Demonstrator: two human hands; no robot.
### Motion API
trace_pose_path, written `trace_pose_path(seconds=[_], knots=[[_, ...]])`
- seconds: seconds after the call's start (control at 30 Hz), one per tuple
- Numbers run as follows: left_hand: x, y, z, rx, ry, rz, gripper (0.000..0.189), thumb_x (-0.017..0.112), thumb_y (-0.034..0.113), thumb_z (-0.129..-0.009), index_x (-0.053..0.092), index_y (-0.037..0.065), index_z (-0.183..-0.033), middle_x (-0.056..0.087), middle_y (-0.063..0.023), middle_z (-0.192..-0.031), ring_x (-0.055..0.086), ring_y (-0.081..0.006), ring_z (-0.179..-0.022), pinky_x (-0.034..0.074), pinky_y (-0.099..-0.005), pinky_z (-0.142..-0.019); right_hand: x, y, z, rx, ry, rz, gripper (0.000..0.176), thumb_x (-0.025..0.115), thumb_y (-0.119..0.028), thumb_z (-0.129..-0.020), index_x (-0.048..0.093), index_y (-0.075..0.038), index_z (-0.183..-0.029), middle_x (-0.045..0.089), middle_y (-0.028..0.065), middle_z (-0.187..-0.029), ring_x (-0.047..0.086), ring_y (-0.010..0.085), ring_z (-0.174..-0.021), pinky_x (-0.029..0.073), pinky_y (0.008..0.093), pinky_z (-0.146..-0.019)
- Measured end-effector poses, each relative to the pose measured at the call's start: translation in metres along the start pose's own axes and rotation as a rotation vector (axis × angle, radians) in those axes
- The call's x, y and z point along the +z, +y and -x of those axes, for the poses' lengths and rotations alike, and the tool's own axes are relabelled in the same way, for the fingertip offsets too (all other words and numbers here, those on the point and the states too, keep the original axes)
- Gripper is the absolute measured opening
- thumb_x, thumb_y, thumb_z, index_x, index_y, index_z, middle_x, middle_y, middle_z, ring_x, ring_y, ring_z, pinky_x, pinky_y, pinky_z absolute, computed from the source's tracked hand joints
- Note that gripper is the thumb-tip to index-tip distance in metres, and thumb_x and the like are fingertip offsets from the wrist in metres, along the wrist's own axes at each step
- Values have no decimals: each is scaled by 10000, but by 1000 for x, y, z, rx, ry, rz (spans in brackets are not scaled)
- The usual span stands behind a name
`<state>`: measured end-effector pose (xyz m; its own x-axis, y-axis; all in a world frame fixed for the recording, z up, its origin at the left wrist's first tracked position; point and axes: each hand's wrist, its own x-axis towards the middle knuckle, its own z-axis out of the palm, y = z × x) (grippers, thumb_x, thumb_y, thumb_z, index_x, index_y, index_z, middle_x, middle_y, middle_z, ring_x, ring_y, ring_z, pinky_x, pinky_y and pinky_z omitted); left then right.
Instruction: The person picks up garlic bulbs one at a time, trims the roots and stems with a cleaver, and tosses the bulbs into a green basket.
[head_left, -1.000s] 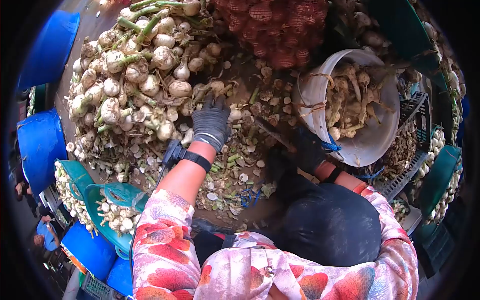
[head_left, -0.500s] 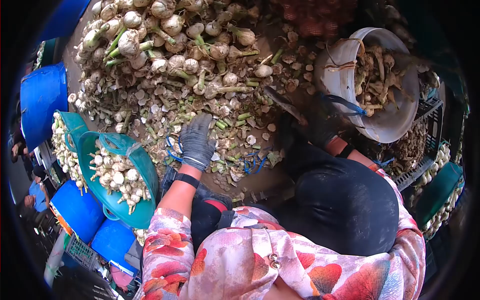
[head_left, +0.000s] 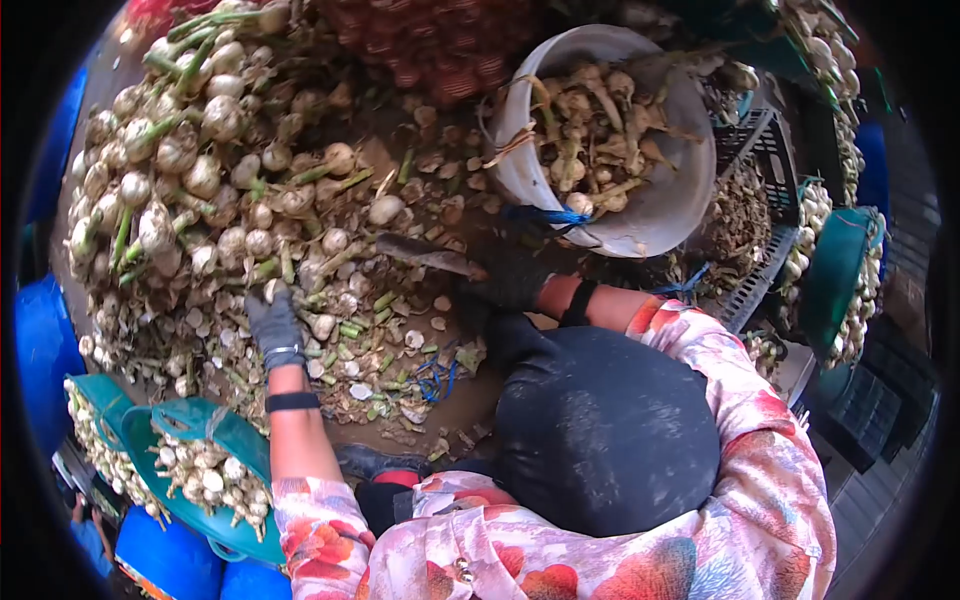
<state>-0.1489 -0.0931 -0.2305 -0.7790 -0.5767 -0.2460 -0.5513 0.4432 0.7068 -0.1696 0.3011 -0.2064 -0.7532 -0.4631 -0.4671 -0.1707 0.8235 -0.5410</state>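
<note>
My left hand (head_left: 275, 328), in a dark grey glove, reaches to the near edge of the heap of garlic (head_left: 205, 165). Its fingers are closed about a pale garlic bulb (head_left: 272, 290) at the fingertips. Near my bent knee, my right hand (head_left: 515, 281), also gloved and partly in shadow, grips a knife. The flat knife blade (head_left: 425, 255) points left over the scraps. Cut green stem pieces (head_left: 352, 328) and dry peelings lie between the two hands.
A white bucket (head_left: 690, 170) of stalky garlic stands tilted beyond my right hand. A red mesh sack (head_left: 430, 45) is behind it. At left sits a teal basket (head_left: 245, 447) of trimmed garlic near blue tubs (head_left: 45, 340). A black crate (head_left: 770, 250) stands at right.
My left hand has moved forward and left from the scraps to the garlic heap, closing on a bulb. The view has shifted to the right. The knife stays in my right hand.
</note>
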Motion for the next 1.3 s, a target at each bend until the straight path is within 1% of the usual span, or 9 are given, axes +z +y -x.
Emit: trace_pose_path(seconds=[0.2, 0.37, 0.47, 0.53, 0.6, 0.73, 0.93, 1.13, 1.3], knots=[[-36, 73, 81, -453, -256, 1097, 348, 597, 308, -890, 547, 44, -1111, 577, -73, -924, 576, -192, -798, 517, -335, -680, -11, -9, -4, 80, -207, -76, 593, 582, -513, -818, 543, -59, -1198, 576, 233, -1109, 563, 375, -1052, 444, 449, -902], [4, 213, 105, 12, -643, 870, 453, 516, 373, -965, 476, 5, -1225, 613, -73, -960, 611, -107, -777, 521, -223, -642, 10, -7, -6, -21, -114, 24, 724, 579, -493, -845, 399, -32, -1373, 489, 247, -1296, 481, 367, -1217, 403, 425, -1010], [24, 267, 127, 546, -734, 785, 577, 592, 305, -929, 374, -34, -1342, 538, -222, -1193, 559, -297, -1097, 434, -356, -950, 34, -2, -16, -118, 78, -442, 646, 614, -471, -818, 492, -70, -1309, 485, 257, -1290, 433, 390, -1238, 321, 466, -1052], [22, 261, 135, 398, -822, 789, 612, 650, 278, -878, 385, -30, -1336, 575, -230, -1160, 573, -316, -1086, 439, -382, -954, 25, -3, -13, -113, 30, -236, 656, 605, -483, -825, 481, -74, -1323, 465, 260, -1313, 402, 396, -1261, 281, 468, -1076], [18, 220, 113, 680, -365, 230, 572, 673, 257, -848, 429, -26, -1282, 602, -219, -1097, 580, -357, -1041, 450, -411, -934, 11, -5, -11, -85, 8, -29, 666, 596, -494, -831, 469, -78, -1336, 445, 263, -1336, 372, 403, -1284, 241, 471, -1100], [-5, 134, 56, 283, 170, -329, 590, 727, 308, -803, 477, -39, -1208, 563, -239, -1128, 560, -326, -1044, 439, -397, -930, -18, -21, -11, 163, -228, -281, 612, 591, -509, -836, 552, -66, -1256, 582, 245, -1158, 520, 371, -1150, 325, 459, -1037], [9, 93, -2, -138, 55, -210, 802, 742, 430, -752, 411, -74, -1281, 486, -307, -1267, 491, -408, -1184, 388, -433, -1009, -26, -29, -26, -160, 132, -60, 566, 640, -483, -814, 594, -51, -1177, 658, 193, -969, 635, 331, -920, 482, 420, -830], [7, 100, -50, -481, -63, -90, 719, 714, 417, -772, 509, -91, -1238, 532, -286, -1266, 502, -368, -1216, 372, -392, -1030, -41, -54, -37, 57, -66, -222, 491, 693, -372, -810, 594, -43, -1161, 664, 185, -965, 641, 329, -933, 494, 396, -806], [-11, 28, -36, -284, -234, 376, 384, 717, 296, -803, 606, 4, -1026, 659, -145, -910, 616, -194, -849, 496, -320, -798, -31, -46, -45, 33, -73, -326, 461, 692, -341, -814, 597, -38, -1149, 664, 190, -960, 647, 313, -926, 499, 378, -804]])
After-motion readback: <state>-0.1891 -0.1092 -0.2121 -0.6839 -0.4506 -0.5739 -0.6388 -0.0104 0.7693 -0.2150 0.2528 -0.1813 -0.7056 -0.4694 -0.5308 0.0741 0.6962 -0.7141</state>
